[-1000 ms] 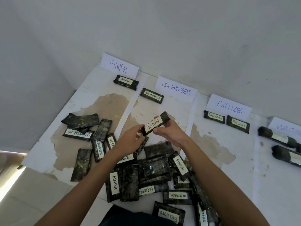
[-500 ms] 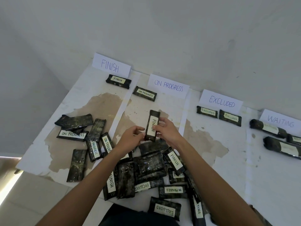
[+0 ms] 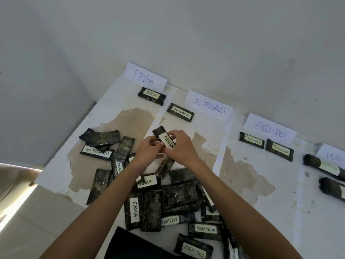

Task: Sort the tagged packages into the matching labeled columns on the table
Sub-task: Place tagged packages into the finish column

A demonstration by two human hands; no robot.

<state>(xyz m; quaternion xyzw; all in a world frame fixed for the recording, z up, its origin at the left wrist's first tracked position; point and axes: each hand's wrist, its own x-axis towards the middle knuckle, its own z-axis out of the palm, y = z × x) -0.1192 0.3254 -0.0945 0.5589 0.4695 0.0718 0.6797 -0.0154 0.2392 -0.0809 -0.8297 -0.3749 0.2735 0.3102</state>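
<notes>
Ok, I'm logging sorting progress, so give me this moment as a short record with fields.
held: FINISH-tagged package, pinched by left hand and right hand
where: above the table, by the FINISH/ON PROGRESS divider
goal: column under FINISH sign
placed: one FINISH package, one ON PROGRESS package, two EXCLUDED packages, two packages at right edge
unsorted: pile nearest the person

At the far edge of the bench [image 3: 130,101] stand the FINISH sign [image 3: 147,79], ON PROGRESS sign [image 3: 209,107], EXCLUDED sign [image 3: 270,129] and a cut-off sign [image 3: 334,156] showing WA; sorted packages [image 3: 151,95] beneath the first three bear matching tags; the raised package [image 3: 160,131] reads FINISH; tags in the pile [image 3: 177,199] read FINISH, ON PROGRESS, EXCLUDED.
</notes>
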